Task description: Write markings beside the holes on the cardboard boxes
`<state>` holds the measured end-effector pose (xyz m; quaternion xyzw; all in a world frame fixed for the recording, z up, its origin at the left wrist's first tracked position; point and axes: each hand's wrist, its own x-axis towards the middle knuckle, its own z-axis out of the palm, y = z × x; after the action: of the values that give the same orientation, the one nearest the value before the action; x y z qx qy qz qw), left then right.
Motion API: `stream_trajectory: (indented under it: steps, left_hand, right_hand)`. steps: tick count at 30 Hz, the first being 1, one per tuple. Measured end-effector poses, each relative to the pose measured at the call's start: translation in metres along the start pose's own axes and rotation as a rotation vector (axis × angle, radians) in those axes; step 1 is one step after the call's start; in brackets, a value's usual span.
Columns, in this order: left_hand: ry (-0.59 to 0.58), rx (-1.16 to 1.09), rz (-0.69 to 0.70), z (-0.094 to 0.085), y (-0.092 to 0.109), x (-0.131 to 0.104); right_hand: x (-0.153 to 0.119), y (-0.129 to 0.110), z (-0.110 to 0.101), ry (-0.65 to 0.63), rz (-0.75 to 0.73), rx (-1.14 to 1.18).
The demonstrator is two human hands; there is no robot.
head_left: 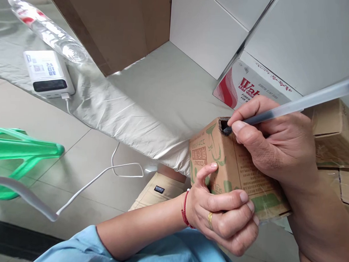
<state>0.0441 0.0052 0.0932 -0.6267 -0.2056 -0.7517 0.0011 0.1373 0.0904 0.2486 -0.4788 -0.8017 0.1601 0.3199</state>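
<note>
Head view: pen tip at the carton's corner hole.
Right hand (279,150) pinches the pen (301,102), which slants toward the upper right; left hand (223,213) grips the carton (233,167) from below.

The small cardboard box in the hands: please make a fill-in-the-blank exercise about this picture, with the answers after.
1. The left hand grips the small cardboard box from ____.
2. The right hand pokes a ____ into a hole at the box's top corner.
3. A white cable runs from the white power bank on the ____ sheet.
4. A red ____ circles the left wrist.

Answers: below; pen; white; string
</note>
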Motion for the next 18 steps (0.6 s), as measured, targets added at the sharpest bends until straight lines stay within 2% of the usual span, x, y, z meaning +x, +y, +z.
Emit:
stream_trajectory:
  steps: [5, 15, 18]
  left_hand:
    - [-0.076, -0.035, 0.034, -0.0032, -0.0026, -0.0039]
    - [0.041, 0.052, -0.031, 0.0006, 0.0001, 0.0038]
    - [0.047, 0.057, -0.014, 0.002, 0.0, 0.0019]
  right_hand:
    - [-0.0024, -0.001, -0.0019, 0.024, 0.043, 0.004]
    - [-0.0065, 0.0022, -0.0012, 0.02, 0.066, -0.013]
    - [-0.0046, -0.0006, -0.0017, 0.014, 0.093, 0.005]
